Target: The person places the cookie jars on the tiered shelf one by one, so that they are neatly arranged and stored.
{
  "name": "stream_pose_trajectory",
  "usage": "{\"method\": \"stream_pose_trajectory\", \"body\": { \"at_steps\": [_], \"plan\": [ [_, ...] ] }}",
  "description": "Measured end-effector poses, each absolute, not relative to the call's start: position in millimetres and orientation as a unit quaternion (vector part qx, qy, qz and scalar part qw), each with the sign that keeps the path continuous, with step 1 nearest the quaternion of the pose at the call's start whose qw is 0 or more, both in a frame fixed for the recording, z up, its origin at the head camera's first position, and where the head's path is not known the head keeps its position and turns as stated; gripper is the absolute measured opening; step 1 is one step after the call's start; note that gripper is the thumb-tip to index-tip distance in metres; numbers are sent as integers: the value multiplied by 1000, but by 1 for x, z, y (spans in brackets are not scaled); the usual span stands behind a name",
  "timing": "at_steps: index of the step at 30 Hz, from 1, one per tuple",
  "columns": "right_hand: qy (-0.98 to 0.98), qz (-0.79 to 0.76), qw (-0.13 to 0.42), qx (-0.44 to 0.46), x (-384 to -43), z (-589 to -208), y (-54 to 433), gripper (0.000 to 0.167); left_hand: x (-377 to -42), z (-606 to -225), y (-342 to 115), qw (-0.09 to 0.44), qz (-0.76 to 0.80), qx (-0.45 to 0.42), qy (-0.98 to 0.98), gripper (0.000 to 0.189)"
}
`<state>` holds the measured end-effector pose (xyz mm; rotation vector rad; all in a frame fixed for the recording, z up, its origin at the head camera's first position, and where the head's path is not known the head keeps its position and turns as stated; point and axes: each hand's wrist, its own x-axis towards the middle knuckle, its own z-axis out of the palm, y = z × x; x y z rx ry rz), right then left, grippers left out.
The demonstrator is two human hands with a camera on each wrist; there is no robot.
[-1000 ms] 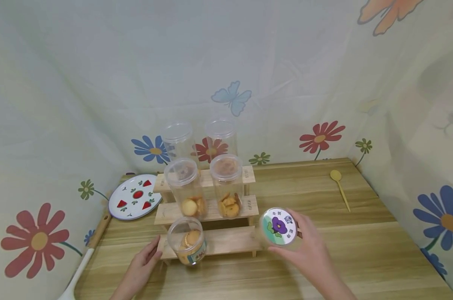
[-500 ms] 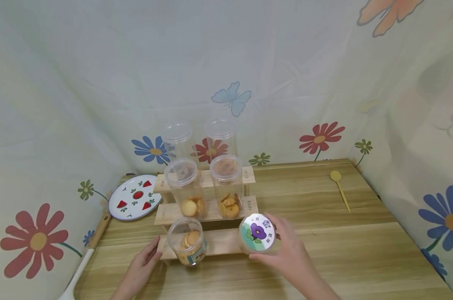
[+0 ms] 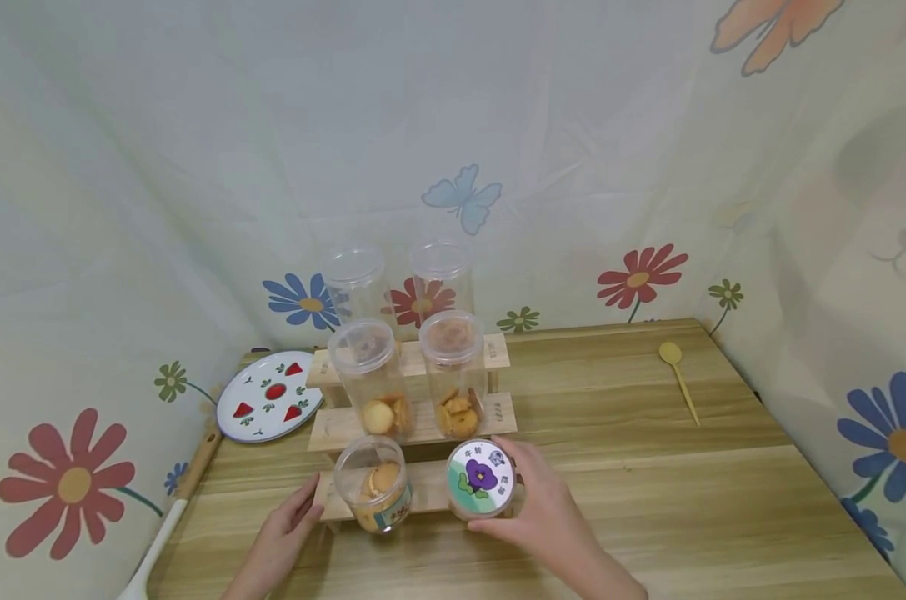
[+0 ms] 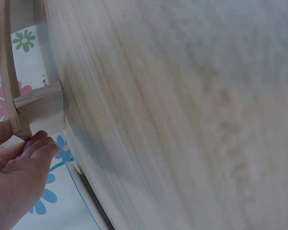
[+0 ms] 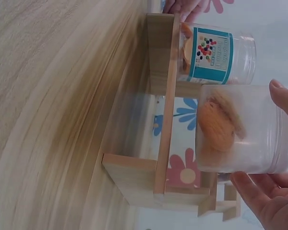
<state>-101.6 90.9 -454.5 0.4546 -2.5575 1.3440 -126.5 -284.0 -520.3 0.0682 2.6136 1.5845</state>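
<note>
My right hand grips a clear round jar near its lid, which is printed with a purple flower. Cookies show through its wall, and the right wrist view has its base a little above the lowest step of a wooden tiered rack, apart from it. My left hand pinches that step's left end, thumb above and fingers below, as the left wrist view shows. On the same step stands another cookie jar with a teal label. Two taller lidded cookie jars, left and right, occupy the middle step.
Two more clear jars, left and right, stand on the top step. Left of the rack lies a white plate with red fruit prints. A white utensil with a wooden handle lies at left, a yellow spoon at right.
My right hand has carried the jar with the flower lid leftward, from beside the rack's right end to over the lowest step. My left hand has stayed at the step's end.
</note>
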Motion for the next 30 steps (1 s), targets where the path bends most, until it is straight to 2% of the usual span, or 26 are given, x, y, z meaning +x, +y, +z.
{"method": "stream_pose_trajectory", "body": {
  "at_steps": [10,30],
  "plan": [
    [-878,442,100,153,-109,-461,82,107,-125,-518,-283,41,522,34,851,51],
    [-871,455,105,151,-119,-471,75,102,-124,-520,-283,8,524,51,850,49]
  ]
}}
